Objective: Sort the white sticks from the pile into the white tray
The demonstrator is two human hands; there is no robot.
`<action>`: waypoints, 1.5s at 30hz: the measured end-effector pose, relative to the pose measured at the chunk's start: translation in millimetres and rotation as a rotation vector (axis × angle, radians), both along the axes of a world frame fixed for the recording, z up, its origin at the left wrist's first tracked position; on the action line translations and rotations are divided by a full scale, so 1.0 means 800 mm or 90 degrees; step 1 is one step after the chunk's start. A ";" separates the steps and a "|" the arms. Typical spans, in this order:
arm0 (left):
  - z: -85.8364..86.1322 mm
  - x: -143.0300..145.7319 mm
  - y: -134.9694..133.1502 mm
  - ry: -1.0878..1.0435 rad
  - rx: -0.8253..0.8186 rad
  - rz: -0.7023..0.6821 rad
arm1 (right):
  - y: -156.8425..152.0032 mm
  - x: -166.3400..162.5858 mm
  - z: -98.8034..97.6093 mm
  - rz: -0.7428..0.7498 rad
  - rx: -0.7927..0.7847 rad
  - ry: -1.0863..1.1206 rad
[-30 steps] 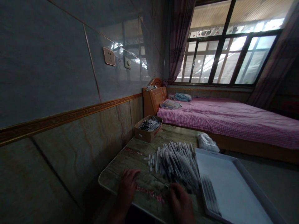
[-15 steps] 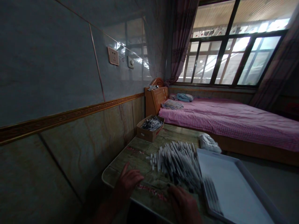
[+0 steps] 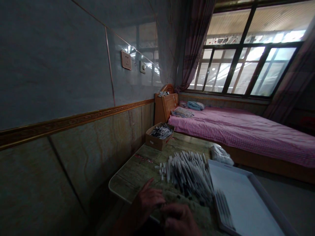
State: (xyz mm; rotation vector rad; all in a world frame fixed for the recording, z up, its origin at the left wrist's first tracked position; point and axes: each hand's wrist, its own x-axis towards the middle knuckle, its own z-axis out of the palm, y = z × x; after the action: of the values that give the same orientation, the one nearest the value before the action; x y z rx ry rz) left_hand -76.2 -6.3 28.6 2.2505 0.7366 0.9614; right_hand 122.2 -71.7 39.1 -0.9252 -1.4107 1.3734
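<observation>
My left hand [image 3: 149, 199] and my right hand [image 3: 180, 218] meet at the near edge of the table, fingertips almost touching. The right fingers are bent and closed, and what they pinch is too dark to make out. The left fingers curl toward the right hand, with one digit raised; anything between them is hidden. Just beyond lies a heap of white pen-like sticks [image 3: 190, 172], some with dark ends. Right of the heap is a shallow white tray [image 3: 253, 196], with a short row of similar sticks [image 3: 224, 208] along its left side.
A cardboard box [image 3: 157, 143] full of dark and pale sticks stands at the table's far left corner. A clear plastic bag [image 3: 221, 154] lies behind the tray. The patterned table [image 3: 130, 173] runs along a tiled wall; a bed [image 3: 233, 131] stands beyond it.
My left hand has moved right and my right hand left, so they now come together. The view has shifted slightly. The heap and tray look the same.
</observation>
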 end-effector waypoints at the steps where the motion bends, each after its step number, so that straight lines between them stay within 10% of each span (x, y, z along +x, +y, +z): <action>1: -0.002 0.000 0.001 -0.011 0.015 0.002 | -0.001 -0.004 -0.002 -0.020 0.002 0.008; 5: -0.024 0.002 -0.001 -0.088 0.033 0.162 | 0.002 -0.008 -0.016 -0.123 -0.020 0.033; 9: -0.044 0.016 -0.014 -0.357 -0.213 0.427 | 0.008 -0.003 -0.025 -0.197 -0.049 0.067; 15: -0.025 0.050 -0.023 -0.580 -0.735 0.110 | 0.021 -0.019 -0.021 -0.146 -0.058 0.092; 28: -0.038 0.059 -0.003 -0.707 -0.813 0.118 | 0.042 -0.024 -0.046 -0.199 -0.032 0.082; 36: -0.036 0.059 0.001 -0.794 -0.852 0.230 | 0.009 0.065 -0.044 -0.463 0.080 -0.348; 45: -0.024 0.101 0.002 -0.865 -0.844 0.235 | 0.016 0.054 -0.053 -0.400 0.128 -0.706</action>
State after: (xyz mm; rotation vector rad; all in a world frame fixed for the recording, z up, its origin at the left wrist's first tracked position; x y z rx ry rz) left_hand 4.4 -4.9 9.4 0.1403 0.7126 1.2753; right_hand 165.6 -58.9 -3.3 -1.9227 -1.7252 0.1676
